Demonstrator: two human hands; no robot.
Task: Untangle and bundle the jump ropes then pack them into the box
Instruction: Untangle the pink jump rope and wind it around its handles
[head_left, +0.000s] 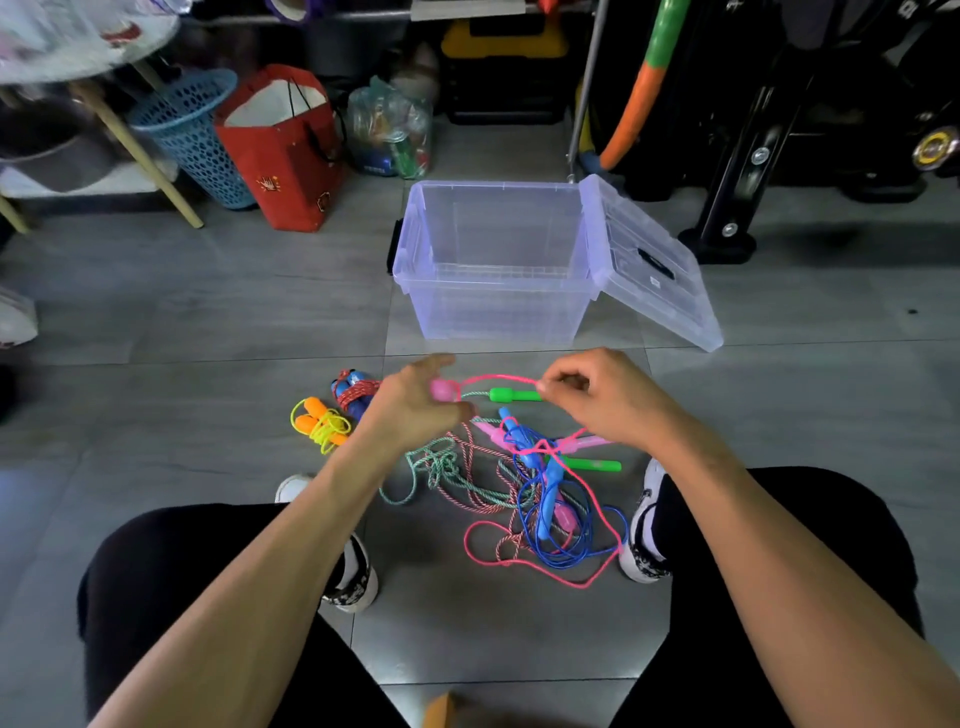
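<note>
Head view, looking down past two bare forearms and black-clad knees at a grey tiled floor (208, 312). The left hand (415, 400) curls its fingers round a pink plastic jump-rope handle (442, 391). A thin pink cord (498, 378) runs from that handle across to the right hand (608, 400), which pinches the cord between thumb and fingertips. The stretch of cord between the two hands is nearly taut and level.

Just beyond the pinch lies a green plastic handle (511, 396). Below and nearer the person than both hands sits a loose tangle of jump ropes (524, 488): blue cord, pink cord, and green-white and red-white twisted ropes, crossing between two white sneakers.

Left of the left hand lie two finished bundles, touching neither hand: a red-rope bundle with blue handles (353, 395) and, further left, a yellow-cord bundle with orange handles (318, 423).

Straight ahead, past the held cord, stands a clear plastic storage box (493, 306), its hinged lid (649, 270) hanging open to the right. A strip of bare floor separates the box's near edge from the hands. Bags and a blue basket (192, 135) crowd the far wall.
</note>
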